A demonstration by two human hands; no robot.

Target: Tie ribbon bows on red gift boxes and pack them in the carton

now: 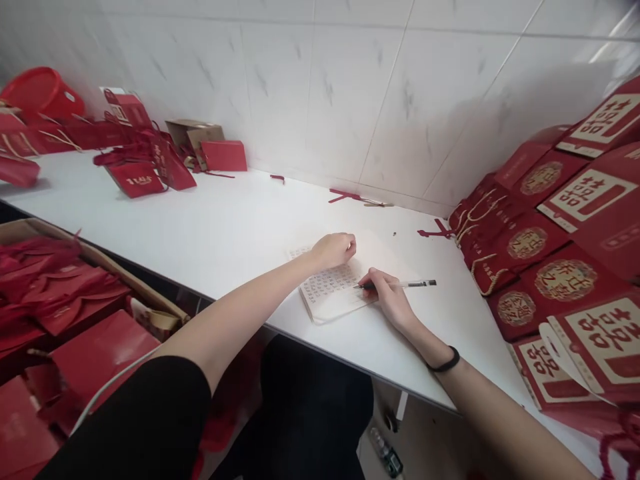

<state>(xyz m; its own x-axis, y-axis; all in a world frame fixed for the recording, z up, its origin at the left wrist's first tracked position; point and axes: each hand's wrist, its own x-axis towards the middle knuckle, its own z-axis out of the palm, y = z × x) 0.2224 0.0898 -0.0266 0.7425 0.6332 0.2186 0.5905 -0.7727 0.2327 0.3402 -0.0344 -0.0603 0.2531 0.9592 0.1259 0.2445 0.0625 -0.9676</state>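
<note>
An open notebook (333, 312) lies near the front edge of the white table, its left page covered in rows of handwriting. My right hand (393, 299) is closed around a pen (417, 284), whose tip meets the paper close to the written rows. Across the upper part of the notebook rests my left hand (333, 251), its fingers curled in and no object visible in them. That hand and forearm hide part of the pages. A black band (445, 360) circles my right wrist.
Red gift bags and boxes (565, 280) are stacked on the right. More red bags (145, 173), a cardboard box (195, 137) and a red tub (43, 93) stand at the back left. Ribbon scraps (350, 195) lie by the tiled wall. A carton of red items (60, 280) is at lower left.
</note>
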